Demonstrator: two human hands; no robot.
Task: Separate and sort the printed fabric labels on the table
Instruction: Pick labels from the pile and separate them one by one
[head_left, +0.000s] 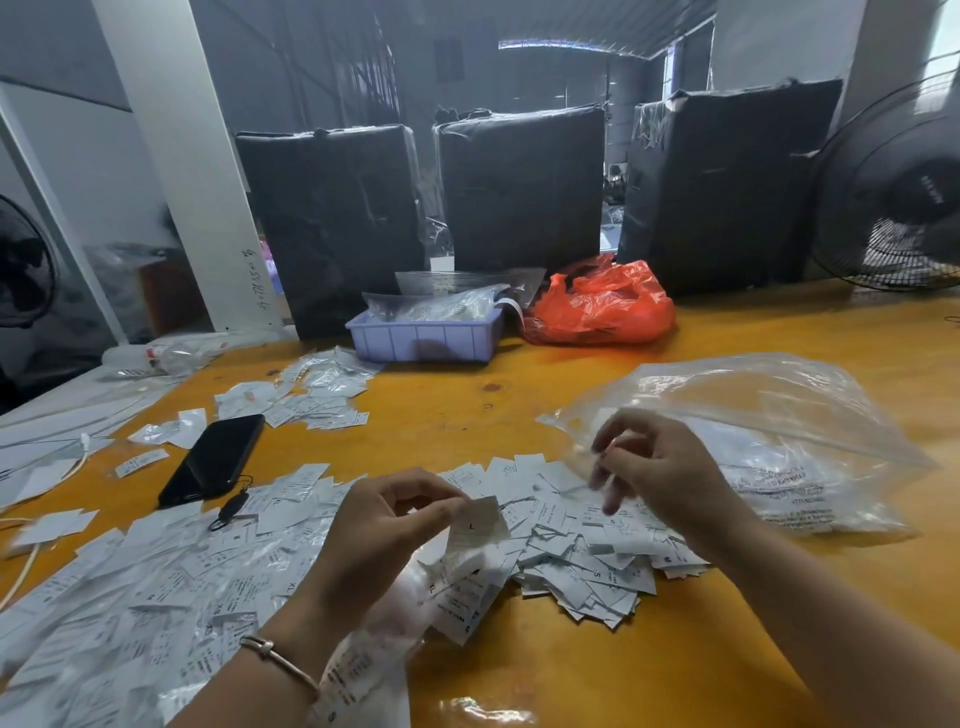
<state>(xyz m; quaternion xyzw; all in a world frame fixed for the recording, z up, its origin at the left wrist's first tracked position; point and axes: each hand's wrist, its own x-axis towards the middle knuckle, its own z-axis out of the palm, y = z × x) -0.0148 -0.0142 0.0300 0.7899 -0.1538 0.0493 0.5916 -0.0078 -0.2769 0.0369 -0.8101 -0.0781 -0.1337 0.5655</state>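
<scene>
While the left hand pinches a white printed fabric label marked L between thumb and forefinger above the near middle of the orange wooden table, the right hand hovers just right of it with fingers loosely curled; its motion blur hides whether it holds anything. Loose white printed labels lie heaped under both hands and spread thickly toward the near left. A clear plastic bag on the right holds more printed labels at its near end. Farther back, a lavender plastic tray contains clear packets, and a crumpled orange plastic bag sits just right of it, contents hidden. A black smartphone lies left of the heap, near a smaller cluster of labels in clear sleeves.
</scene>
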